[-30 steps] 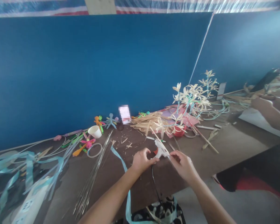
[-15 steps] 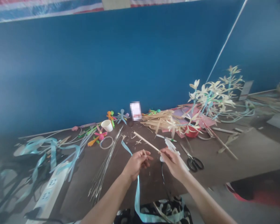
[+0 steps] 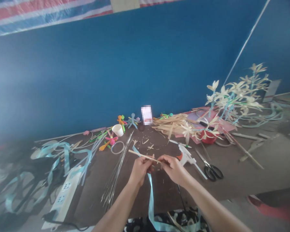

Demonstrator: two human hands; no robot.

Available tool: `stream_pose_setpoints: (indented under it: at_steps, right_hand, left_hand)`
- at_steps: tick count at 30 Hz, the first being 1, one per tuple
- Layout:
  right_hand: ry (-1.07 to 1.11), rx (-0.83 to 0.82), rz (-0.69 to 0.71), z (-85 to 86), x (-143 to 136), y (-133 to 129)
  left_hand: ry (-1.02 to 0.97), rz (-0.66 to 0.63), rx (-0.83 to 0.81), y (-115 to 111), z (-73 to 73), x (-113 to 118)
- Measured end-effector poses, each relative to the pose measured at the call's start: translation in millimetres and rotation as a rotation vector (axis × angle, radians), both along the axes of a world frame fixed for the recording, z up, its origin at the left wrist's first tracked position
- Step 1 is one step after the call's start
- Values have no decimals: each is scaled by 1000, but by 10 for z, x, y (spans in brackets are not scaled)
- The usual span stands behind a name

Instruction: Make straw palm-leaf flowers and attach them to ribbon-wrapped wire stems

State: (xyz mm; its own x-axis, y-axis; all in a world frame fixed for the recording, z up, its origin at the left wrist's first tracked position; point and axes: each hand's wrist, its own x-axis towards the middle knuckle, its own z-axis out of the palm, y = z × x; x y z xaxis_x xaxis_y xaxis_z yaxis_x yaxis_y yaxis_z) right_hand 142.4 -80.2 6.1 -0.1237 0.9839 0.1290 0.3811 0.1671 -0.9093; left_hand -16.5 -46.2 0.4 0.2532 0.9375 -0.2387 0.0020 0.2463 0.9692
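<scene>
A thin pale stick (image 3: 142, 155) lies almost level between my hands. My right hand (image 3: 173, 168) pinches its right end between thumb and fingers. My left hand (image 3: 140, 168) is closed just under the stick, with a small pale strip (image 3: 153, 157) poking up from its fingertips; whether it also grips the stick I cannot tell. A light blue ribbon (image 3: 150, 196) runs behind my left hand and down to the patterned cloth on my lap. Right of my right hand lies a white hot glue gun (image 3: 186, 155) with an orange trigger, and scissors (image 3: 211, 170) beyond it.
Thin metal wires (image 3: 118, 167) lie left of my hands. A paper cup (image 3: 117, 130), tape ring (image 3: 117, 147) and small coloured figures stand behind. Dry husks (image 3: 171, 124) and pale artificial flowers (image 3: 234, 95) fill the back right. A power strip (image 3: 65, 196) sits at the left edge.
The stick has swung from slanting away to nearly level, its free end now over my left hand. My hands are closer together. The view has shifted, uncovering more of the glue gun.
</scene>
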Motion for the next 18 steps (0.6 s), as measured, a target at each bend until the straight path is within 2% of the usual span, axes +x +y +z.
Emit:
stream_pose_setpoints:
  at_steps: [7,14,18]
  right_hand:
    - [99,-70,-2,-112,-111,73]
    - [350,-298,39,-123,-122,116]
    - [463,-356,46,-117,-131,109]
  left_hand:
    - [-13,-18,9,-19,54,-7]
    - [-126,-48,-107,-32,72,-67]
    - [-150,-46,-166,-33,38,-89]
